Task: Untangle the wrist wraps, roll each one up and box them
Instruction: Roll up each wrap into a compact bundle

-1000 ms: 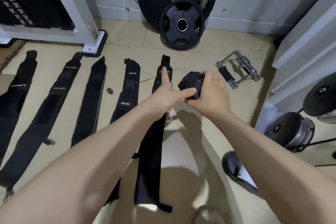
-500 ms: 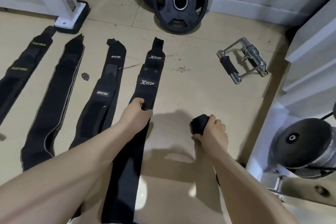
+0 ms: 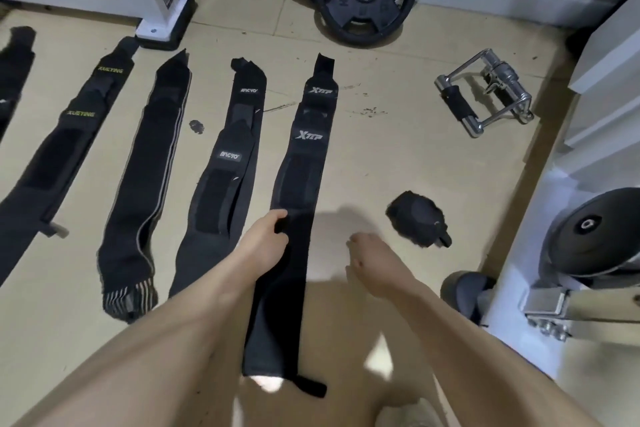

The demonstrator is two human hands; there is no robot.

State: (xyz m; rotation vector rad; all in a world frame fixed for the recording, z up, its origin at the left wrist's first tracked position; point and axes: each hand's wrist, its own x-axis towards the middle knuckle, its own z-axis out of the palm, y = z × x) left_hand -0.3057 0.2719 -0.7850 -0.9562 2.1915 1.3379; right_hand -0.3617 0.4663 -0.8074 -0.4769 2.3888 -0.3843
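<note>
Left hand (image 3: pixel 265 243) pinches the left edge of the XTEP wrap (image 3: pixel 294 204) lying flat on the floor, while the right hand (image 3: pixel 372 262) hovers loose-fingered and empty just beside it. Slightly farther right sits the rolled wrap (image 3: pixel 417 218), alone on the tiles. Beyond, three more flat wraps lie in a row leftward: the INCYO wrap (image 3: pixel 225 177), a striped-edge wrap (image 3: pixel 149 180) and the XUEYING wrap (image 3: pixel 65 152).
</note>
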